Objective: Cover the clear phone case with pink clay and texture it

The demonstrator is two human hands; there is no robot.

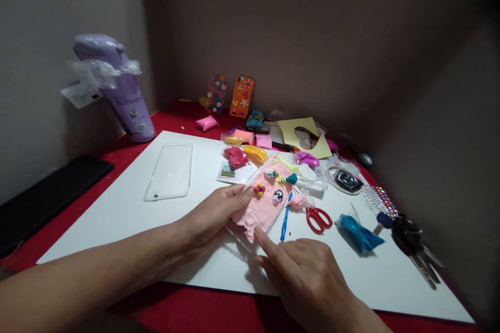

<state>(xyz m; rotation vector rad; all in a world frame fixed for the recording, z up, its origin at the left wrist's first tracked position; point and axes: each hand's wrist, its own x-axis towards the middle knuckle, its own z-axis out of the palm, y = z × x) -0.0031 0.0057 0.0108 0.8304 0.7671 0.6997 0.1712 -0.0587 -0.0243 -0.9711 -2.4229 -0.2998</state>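
Note:
My left hand [211,216] grips a phone case [270,213] by its left side, thumb on top and the other fingers underneath. Pale pink clay covers most of the case, and its lower end shows bare and clear. Small clay figures sit on the pink: a flower [259,190], an eye with lashes [277,196] and striped pieces near the top. Against the ragged lower edge of the clay rests the outstretched index finger of my right hand [307,270]. That hand holds nothing; its thumb is apart and its other fingers are bent.
A second, clear phone case [171,171] lies on the white board [117,218]. Right of my hands are a blue tool [286,218], red scissors [319,219], a blue clay packet [360,234] and keys [416,250]. Clay packets crowd the back. A purple bottle [127,96] stands left.

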